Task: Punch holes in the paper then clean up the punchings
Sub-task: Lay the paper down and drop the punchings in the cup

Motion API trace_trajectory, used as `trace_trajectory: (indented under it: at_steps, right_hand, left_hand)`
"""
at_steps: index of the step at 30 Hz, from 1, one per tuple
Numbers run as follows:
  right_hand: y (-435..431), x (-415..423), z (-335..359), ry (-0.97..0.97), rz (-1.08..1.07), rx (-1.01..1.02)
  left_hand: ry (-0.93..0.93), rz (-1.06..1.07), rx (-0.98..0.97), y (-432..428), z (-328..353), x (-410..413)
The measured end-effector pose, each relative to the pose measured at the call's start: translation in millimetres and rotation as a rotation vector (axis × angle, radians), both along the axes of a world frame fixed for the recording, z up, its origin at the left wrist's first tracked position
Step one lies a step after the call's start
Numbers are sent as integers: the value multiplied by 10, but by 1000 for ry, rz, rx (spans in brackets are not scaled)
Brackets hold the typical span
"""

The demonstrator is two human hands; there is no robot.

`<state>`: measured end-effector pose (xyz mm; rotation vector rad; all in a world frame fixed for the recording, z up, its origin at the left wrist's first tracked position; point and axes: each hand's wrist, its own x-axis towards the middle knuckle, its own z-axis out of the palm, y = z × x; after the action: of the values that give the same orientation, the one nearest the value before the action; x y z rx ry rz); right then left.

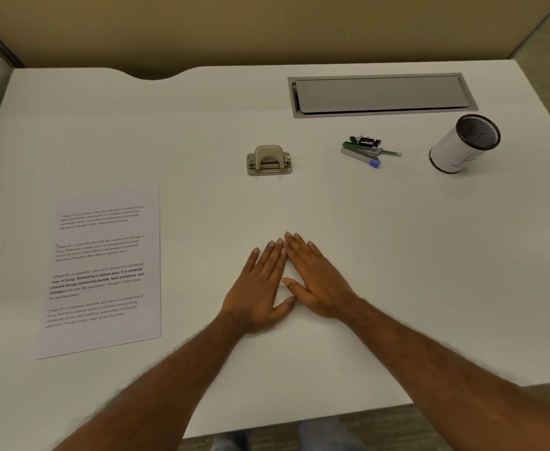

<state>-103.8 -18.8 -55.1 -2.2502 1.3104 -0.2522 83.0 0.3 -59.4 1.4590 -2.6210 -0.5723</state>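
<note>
A printed sheet of paper [102, 271] lies flat on the left of the white desk [397, 255]. A small grey metal hole punch [269, 160] stands further back, near the desk's middle. My left hand [260, 288] and my right hand [316, 278] rest palm-down, side by side, on the desk in front of me, their fingertips touching. Both hands hold nothing. The punch is about a hand's length beyond my fingertips, and the paper lies well to the left of my left hand.
A small pile of stationery [368, 151], with binder clips, a stapler and pens, lies right of the punch. A white cylindrical mesh cup [465, 143] stands at the far right. A grey cable hatch [381, 94] is set into the desk's back.
</note>
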Motion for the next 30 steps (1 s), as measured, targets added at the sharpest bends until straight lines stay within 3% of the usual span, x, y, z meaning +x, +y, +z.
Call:
trace_trajectory:
  at_steps: [2,4,7,11,16,19,22,26,30]
  right_hand:
    - [-11,-70,35,-64,-2,28]
    - [-45,-156,28,-106,-72,14]
    - [-65,-235,-9,-30,-204,0]
    - [-18,-118,-46,97,-247,-14]
    - [145,142,-61,114,-178,-46]
    - [206,177,-41,100,-102,-49]
    - [155,107,-8,69,3,-54]
    - [-85,31,-2,52,-139,-61]
    - [-163,113,-46,163,-123,-43]
  left_hand:
    - [126,-2,33,12,31,42]
    - [385,59,141,-5,80,112]
    - [637,221,250,-55,121,208]
    - [742,343,315,-75,145,238]
    - [833,512,324,-110,174,215]
    - [786,531,274,-132,144,244]
    - [697,418,196,-149,123,281]
    - [258,254,-2,-200,29,342]
    - [-74,226,-9,-160,1,371]
